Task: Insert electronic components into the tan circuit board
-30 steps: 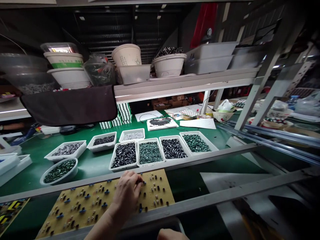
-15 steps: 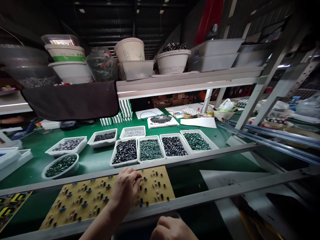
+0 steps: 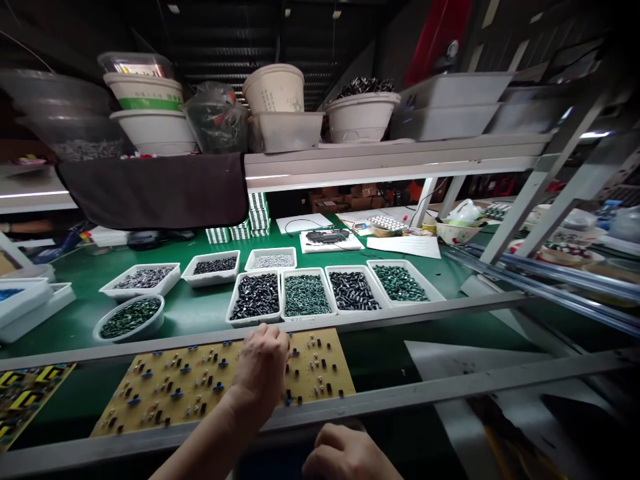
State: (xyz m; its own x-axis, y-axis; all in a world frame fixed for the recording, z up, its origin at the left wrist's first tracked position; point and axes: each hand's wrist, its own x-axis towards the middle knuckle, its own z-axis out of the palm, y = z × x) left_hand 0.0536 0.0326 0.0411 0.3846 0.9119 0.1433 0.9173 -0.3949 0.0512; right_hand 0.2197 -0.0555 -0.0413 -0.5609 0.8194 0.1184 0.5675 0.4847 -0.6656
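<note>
A yellow circuit board (image 3: 165,390) with small blue and black parts lies between two grey rails (image 3: 350,323) in front of me. My left hand (image 3: 261,370) rests on its right half, fingers curled and pinched at the board near the far rail; what they hold is too small to make out. My right hand (image 3: 345,457) sits at the bottom edge, below the near rail, loosely closed with knuckles up. Just beyond the far rail stand white trays of black components (image 3: 255,297) and green components (image 3: 306,295).
More white trays (image 3: 145,279) and a round bowl (image 3: 131,317) of parts sit on the green bench. Another board (image 3: 20,393) lies at the left. A shelf (image 3: 390,157) overhead carries tubs and bowls. Slanted metal frame bars (image 3: 530,193) rise at the right.
The view has shifted a little to the right and down. My left hand stayed on the board, sliding slightly toward the far rail. My right hand has come further into view at the bottom.
</note>
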